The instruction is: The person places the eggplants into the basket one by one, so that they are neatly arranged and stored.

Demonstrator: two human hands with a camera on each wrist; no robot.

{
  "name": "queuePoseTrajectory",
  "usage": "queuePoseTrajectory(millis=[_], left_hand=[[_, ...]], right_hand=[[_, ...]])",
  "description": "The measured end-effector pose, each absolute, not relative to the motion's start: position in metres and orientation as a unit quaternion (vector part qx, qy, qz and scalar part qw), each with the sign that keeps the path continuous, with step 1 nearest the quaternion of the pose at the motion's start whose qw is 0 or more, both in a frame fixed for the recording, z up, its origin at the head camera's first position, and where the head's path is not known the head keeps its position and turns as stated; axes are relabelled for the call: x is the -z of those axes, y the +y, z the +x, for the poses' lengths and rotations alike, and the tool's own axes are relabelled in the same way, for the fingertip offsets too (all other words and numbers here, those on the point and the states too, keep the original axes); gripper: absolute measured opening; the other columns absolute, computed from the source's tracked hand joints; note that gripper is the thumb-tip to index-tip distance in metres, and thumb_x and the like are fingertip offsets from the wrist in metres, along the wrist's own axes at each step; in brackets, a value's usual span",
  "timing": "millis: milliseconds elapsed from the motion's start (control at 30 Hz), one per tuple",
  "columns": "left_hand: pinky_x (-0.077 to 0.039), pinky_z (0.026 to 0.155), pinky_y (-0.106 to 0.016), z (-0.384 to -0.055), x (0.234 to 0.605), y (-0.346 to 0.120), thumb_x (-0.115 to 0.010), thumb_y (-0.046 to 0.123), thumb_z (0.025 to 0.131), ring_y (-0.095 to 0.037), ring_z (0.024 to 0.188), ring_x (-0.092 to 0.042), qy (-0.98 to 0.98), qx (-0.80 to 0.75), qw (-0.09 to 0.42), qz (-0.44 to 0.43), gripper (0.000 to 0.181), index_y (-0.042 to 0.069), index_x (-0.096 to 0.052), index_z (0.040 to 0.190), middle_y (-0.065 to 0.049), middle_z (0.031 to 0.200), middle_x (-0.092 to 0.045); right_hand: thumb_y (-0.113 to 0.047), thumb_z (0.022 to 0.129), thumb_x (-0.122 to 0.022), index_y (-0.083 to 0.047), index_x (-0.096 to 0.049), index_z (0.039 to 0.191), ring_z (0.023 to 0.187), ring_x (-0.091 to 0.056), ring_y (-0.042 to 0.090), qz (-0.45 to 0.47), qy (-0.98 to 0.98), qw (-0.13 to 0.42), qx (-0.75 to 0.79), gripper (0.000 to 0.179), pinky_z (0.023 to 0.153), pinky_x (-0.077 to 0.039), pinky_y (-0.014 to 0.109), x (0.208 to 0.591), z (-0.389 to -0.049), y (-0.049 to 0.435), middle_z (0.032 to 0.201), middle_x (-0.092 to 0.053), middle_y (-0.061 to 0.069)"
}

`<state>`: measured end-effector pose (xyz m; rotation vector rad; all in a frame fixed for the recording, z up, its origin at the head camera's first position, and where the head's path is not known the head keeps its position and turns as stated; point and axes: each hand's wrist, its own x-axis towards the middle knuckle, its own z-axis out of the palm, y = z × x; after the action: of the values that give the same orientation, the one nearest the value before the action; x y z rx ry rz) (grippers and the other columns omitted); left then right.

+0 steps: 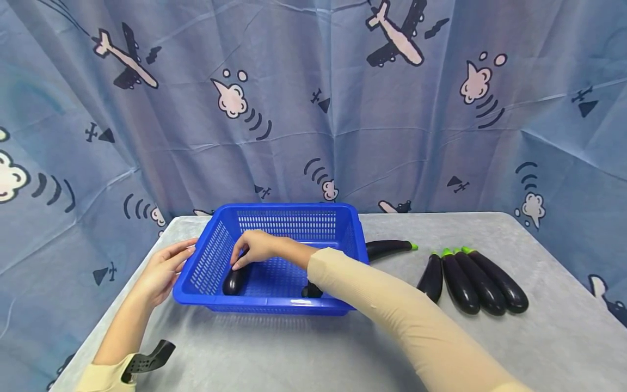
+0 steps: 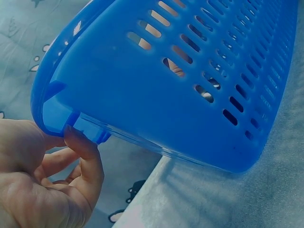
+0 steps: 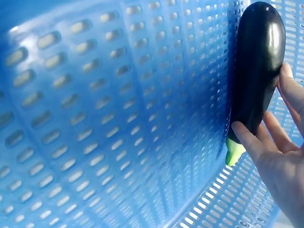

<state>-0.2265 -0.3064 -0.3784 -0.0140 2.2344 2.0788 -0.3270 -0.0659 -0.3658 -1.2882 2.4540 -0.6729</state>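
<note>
A blue plastic basket [image 1: 274,301] with slotted walls stands on the table. My left hand [image 1: 164,269] is at its left end, thumb and fingers pinching the rim [image 2: 40,102]. Inside, my right hand [image 1: 257,247] grips an eggplant [image 1: 235,280] near the left wall. In the right wrist view the eggplant [image 3: 260,61] is glossy and dark, its green stem end by my thumb, with fingers along its side. Another dark object [image 1: 311,291] lies in the basket's front right part, mostly hidden by my right sleeve.
Several eggplants [image 1: 482,283] lie side by side on the grey table [image 1: 235,354], right of the basket. One eggplant [image 1: 389,247] lies close behind my right sleeve, against the basket's right side. A blue patterned curtain [image 1: 294,152] hangs behind the table.
</note>
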Motion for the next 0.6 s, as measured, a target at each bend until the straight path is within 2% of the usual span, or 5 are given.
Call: queuePoseTrajectory(millis=[167,267,433,500,600], left_hand=[[-0.064,0.08,-0.026,-0.226,0.3777,-0.3053,-0.055,0.024,0.112,-0.005,0.091,-0.073,0.734,-0.677,0.043,-0.004,0.055,-0.007,-0.04,0.156,0.016,0.104,-0.071],[-0.064,0.08,-0.026,-0.2259,0.3776,-0.3054,-0.055,0.024,0.112,-0.005,0.091,-0.073,0.734,-0.677,0.043,-0.007,0.055,-0.006,-0.041,0.156,0.016,0.103,-0.071],[-0.064,0.079,-0.027,-0.2262,0.3783,-0.3067,-0.055,0.023,0.112,-0.006,0.09,-0.074,0.724,-0.689,0.043,-0.004,0.041,0.004,-0.053,0.148,0.014,0.103,-0.073],[-0.064,0.079,-0.026,-0.2261,0.3782,-0.3066,-0.055,0.023,0.112,-0.006,0.09,-0.074,0.724,-0.688,0.043,-0.003,0.041,0.004,-0.053,0.148,0.014,0.103,-0.073],[-0.064,0.079,-0.026,-0.2257,0.3778,-0.306,-0.055,0.024,0.112,-0.006,0.089,-0.074,0.728,-0.684,0.044,-0.005,0.046,0.001,-0.049,0.151,0.015,0.103,-0.073]], right_hand=[[-0.025,0.089,-0.088,-0.01,-0.083,0.097,0.101,-0.063,0.013,-0.426,0.869,0.093,0.236,0.018,0.092,-0.046,0.017,0.3666,-0.3234,-0.0663,0.103,-0.08,0.002],[-0.027,0.088,-0.089,-0.007,-0.08,0.097,0.089,-0.061,0.013,-0.404,0.877,0.086,0.243,0.024,0.083,-0.047,0.018,0.3664,-0.322,-0.0663,0.095,-0.076,0.005],[-0.033,0.094,-0.083,-0.005,-0.068,0.12,0.063,-0.065,0.013,-0.326,0.889,0.177,0.268,0.041,0.063,-0.061,0.024,0.3696,-0.3216,-0.0677,0.091,-0.068,0.007],[-0.032,0.097,-0.079,-0.006,-0.063,0.13,0.059,-0.067,0.018,-0.298,0.884,0.213,0.29,0.045,0.06,-0.064,0.031,0.3713,-0.3211,-0.0687,0.091,-0.071,0.012],[-0.026,0.099,-0.078,-0.004,-0.06,0.136,0.061,-0.069,0.021,-0.279,0.866,0.242,0.336,0.046,0.063,-0.065,0.033,0.3719,-0.3188,-0.0694,0.088,-0.074,0.02]])
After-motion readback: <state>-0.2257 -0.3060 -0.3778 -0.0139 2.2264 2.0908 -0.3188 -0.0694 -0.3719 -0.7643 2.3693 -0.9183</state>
